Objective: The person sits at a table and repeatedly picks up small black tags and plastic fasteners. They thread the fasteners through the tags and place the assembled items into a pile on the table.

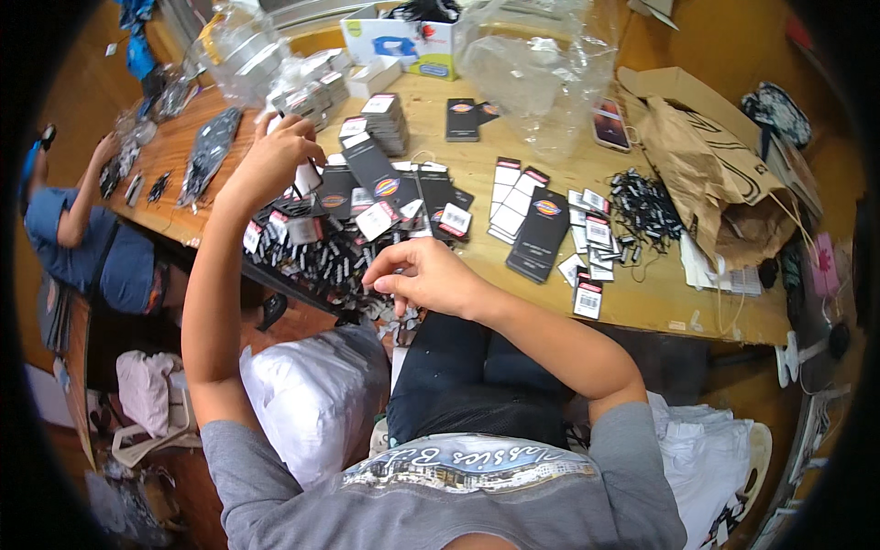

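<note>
My left hand [280, 158] is raised over the left part of the table, its fingers closed around a hang tag. A white and black part of that tag [308, 178] shows below the fingers; the rest is hidden. Nearer to me, my right hand [420, 275] hovers past the table's front edge. Its fingers are loosely bent and apart, with nothing visible in them. Between the hands lies a heap of black strings with small tags [316, 252]. Black hang tags [371, 170] and a white barcode tag [378, 220] overlap behind it.
Stacked tags [385, 124] stand further back, near a white box [403, 46] and clear plastic bags [541, 73]. To the right lie black tags [539, 234], black strings [646, 206], a phone [611, 124] and a paper bag [706, 165]. Another person [78, 238] works at left.
</note>
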The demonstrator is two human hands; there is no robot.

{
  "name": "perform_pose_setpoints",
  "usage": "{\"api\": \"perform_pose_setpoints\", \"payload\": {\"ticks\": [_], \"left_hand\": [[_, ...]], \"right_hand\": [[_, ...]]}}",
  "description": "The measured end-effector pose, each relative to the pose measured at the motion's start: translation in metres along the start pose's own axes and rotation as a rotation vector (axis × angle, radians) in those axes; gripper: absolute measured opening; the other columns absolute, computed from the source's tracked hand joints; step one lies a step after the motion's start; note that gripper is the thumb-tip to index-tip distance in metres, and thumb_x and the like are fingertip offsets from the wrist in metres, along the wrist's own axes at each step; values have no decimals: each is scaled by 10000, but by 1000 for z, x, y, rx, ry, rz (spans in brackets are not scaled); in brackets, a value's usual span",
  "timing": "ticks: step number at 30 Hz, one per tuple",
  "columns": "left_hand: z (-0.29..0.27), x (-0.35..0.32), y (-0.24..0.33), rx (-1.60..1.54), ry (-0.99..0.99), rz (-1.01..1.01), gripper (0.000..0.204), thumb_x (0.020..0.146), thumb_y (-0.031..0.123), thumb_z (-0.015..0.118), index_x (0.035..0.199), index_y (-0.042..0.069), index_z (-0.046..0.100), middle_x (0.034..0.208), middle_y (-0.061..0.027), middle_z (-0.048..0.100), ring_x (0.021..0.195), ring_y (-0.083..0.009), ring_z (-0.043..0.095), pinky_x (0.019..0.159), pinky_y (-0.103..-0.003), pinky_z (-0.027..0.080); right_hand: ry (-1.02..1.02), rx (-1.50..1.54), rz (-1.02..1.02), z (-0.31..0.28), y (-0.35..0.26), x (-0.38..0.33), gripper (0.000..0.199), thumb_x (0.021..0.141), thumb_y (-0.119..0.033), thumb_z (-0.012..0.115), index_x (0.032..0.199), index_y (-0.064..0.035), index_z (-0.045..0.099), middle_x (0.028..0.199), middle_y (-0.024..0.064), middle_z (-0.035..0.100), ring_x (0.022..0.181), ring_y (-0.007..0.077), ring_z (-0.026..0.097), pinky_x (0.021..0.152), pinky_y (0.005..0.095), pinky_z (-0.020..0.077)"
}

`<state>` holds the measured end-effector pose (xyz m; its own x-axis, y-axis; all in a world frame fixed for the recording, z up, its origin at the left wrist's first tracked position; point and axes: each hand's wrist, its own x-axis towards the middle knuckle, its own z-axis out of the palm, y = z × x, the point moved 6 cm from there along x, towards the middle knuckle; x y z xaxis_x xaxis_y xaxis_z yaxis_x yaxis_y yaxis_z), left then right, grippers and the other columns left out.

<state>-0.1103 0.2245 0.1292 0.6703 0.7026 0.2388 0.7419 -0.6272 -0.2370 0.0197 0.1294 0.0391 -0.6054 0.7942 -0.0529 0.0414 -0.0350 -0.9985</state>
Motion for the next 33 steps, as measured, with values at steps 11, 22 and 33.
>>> {"api": "perform_pose_setpoints", "payload": {"ticks": [11,22,33], "left_hand": [[102,150,158,-629,-246,277,684,515,226,739,1121,112,443,1065,-140,430,1069,-318,317,892,-384,293],[111,171,151,-609,35,130,520,412,132,761,851,45,495,968,-155,495,929,-317,455,749,-357,384],[78,163,126,-674,286,-104,238,662,34,613,861,-21,494,715,-133,563,646,-272,548,587,-322,419]], "right_hand": [[452,-1303,265,-183,9,-68,693,438,-343,743,1025,-47,520,994,103,517,982,270,437,818,388,356],[666,-994,142,-199,5,-65,467,482,-168,745,866,-28,519,888,133,558,836,282,525,720,341,420],[680,-288,-130,-221,-34,-74,166,686,24,563,853,26,561,671,55,577,504,62,494,448,171,407]]}}
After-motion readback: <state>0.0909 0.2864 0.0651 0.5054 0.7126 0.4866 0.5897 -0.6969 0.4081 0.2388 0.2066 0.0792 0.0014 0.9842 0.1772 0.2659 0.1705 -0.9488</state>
